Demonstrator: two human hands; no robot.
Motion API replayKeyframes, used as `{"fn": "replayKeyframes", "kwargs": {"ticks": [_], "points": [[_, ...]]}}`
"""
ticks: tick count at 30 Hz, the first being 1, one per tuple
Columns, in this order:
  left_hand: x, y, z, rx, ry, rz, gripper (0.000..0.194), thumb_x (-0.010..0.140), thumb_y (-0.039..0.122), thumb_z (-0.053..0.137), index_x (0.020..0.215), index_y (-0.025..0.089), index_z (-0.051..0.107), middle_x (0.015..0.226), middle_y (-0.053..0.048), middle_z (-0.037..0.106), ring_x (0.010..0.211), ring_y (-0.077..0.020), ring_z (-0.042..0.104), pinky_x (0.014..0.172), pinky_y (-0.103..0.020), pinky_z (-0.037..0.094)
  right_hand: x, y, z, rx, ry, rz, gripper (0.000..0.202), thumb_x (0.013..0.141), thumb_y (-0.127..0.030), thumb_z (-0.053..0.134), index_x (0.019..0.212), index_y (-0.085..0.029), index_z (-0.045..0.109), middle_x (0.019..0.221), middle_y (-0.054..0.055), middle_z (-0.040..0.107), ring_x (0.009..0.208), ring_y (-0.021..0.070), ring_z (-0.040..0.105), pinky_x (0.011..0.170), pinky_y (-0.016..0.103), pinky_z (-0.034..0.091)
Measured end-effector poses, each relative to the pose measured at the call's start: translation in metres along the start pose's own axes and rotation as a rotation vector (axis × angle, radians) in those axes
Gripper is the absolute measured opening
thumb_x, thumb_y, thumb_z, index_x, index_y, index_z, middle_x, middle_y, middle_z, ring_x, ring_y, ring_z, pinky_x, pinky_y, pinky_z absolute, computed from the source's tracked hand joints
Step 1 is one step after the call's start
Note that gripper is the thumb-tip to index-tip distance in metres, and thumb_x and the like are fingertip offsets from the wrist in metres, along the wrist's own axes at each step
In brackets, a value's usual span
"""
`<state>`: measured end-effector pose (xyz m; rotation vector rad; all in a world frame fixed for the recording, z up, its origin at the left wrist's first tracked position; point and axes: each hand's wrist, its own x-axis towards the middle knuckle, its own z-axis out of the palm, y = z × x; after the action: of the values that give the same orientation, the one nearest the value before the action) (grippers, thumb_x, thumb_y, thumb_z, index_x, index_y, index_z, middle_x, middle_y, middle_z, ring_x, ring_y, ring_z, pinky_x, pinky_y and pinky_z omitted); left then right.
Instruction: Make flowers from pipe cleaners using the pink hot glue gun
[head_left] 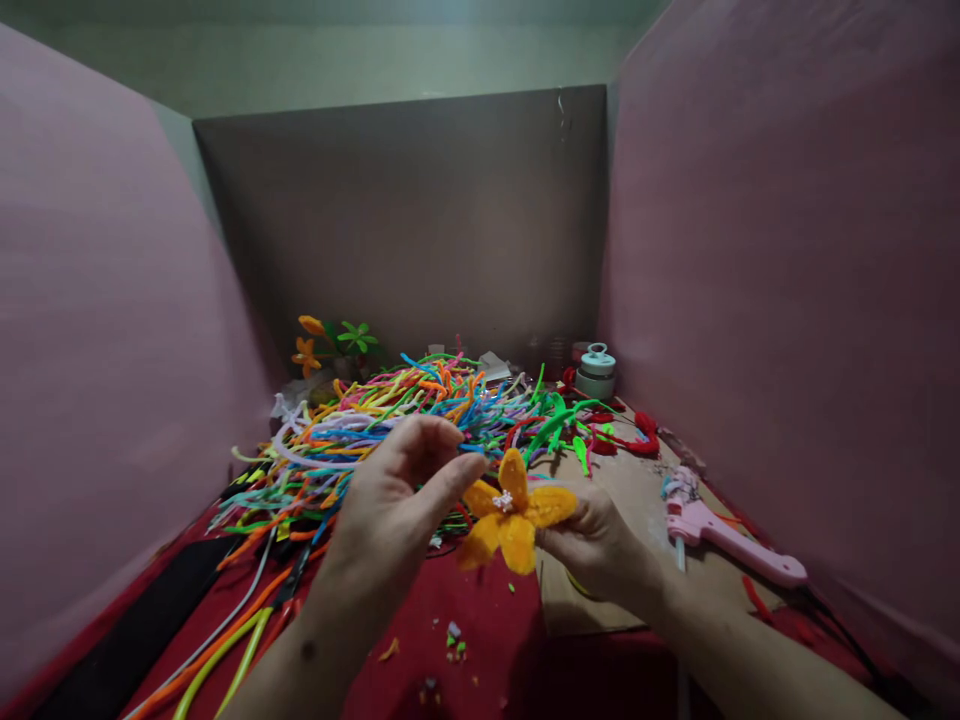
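Note:
An orange pipe-cleaner flower (517, 535) with several petals and a small cluster of white stamens at its centre faces me. My right hand (600, 540) grips it from behind on the right; the fingers at the back are partly hidden by the petals. My left hand (409, 490) is raised just left of the flower, its thumb and curled fingers apart, with nothing visible between them. The left thumb tip is close to the upper left petal; whether it touches cannot be told.
A heap of colourful pipe cleaners (405, 400) spreads behind my hands. A pink glue gun (735, 540) lies at right on a cardboard sheet (637, 490). Finished flowers (358, 336) stand at the back left, a pale green lidded jar (596, 372) at the back right. Pink panels flank the table.

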<state>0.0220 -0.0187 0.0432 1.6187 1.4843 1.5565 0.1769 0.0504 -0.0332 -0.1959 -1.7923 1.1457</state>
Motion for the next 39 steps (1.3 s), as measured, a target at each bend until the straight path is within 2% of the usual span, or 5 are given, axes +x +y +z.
{"fn": "replayKeyframes", "kwargs": {"ticks": [3, 6, 14, 26, 39], "points": [[-0.012, 0.002, -0.005, 0.265, -0.052, 0.405, 0.004, 0.077, 0.021, 0.061, 0.081, 0.019, 0.062, 0.075, -0.001, 0.059, 0.068, -0.0126, 0.055, 0.057, -0.023, 0.045, 0.001, -0.002, -0.001, 0.008, 0.047, 0.036, 0.014, 0.079, -0.023, 0.059, 0.072, -0.019, 0.070, 0.061, -0.001, 0.060, 0.056, 0.0090, 0.051, 0.054, 0.019, 0.041], [-0.020, 0.000, -0.001, 0.489, -0.093, 0.721, 0.017, 0.076, 0.013, 0.062, 0.092, 0.019, 0.064, 0.080, -0.004, 0.061, 0.075, -0.0147, 0.054, 0.063, -0.026, 0.047, 0.000, -0.002, -0.002, 0.062, 0.066, 0.116, 0.018, 0.079, -0.031, 0.060, 0.071, -0.019, 0.072, 0.056, -0.002, 0.056, 0.052, 0.0084, 0.047, 0.052, 0.020, 0.039], [-0.024, -0.027, 0.005, 0.756, -0.078, 1.072, 0.027, 0.081, 0.007, 0.051, 0.104, 0.015, 0.062, 0.091, -0.008, 0.064, 0.088, -0.0183, 0.051, 0.080, -0.035, 0.045, 0.001, -0.001, 0.002, 0.331, 0.120, 0.319, 0.025, 0.069, -0.045, 0.069, 0.073, -0.021, 0.074, 0.055, -0.002, 0.056, 0.049, 0.0070, 0.044, 0.054, 0.020, 0.040], [-0.028, -0.037, 0.002, 0.912, -0.019, 1.200, 0.027, 0.078, 0.006, 0.057, 0.103, 0.014, 0.063, 0.095, -0.008, 0.064, 0.095, -0.0199, 0.052, 0.089, -0.040, 0.043, 0.001, -0.001, 0.000, 0.338, 0.126, 0.367, 0.028, 0.069, -0.045, 0.068, 0.074, -0.019, 0.074, 0.056, -0.001, 0.056, 0.051, 0.0080, 0.043, 0.054, 0.022, 0.039], [-0.034, -0.037, 0.010, 0.564, -0.077, 0.990, 0.042, 0.072, -0.007, 0.051, 0.109, 0.011, 0.057, 0.090, -0.008, 0.061, 0.088, -0.0182, 0.050, 0.079, -0.035, 0.045, 0.000, -0.003, 0.004, 0.449, 0.166, 0.375, 0.021, 0.057, -0.037, 0.078, 0.066, -0.019, 0.074, 0.054, 0.000, 0.062, 0.051, 0.0098, 0.051, 0.054, 0.022, 0.042]]}}
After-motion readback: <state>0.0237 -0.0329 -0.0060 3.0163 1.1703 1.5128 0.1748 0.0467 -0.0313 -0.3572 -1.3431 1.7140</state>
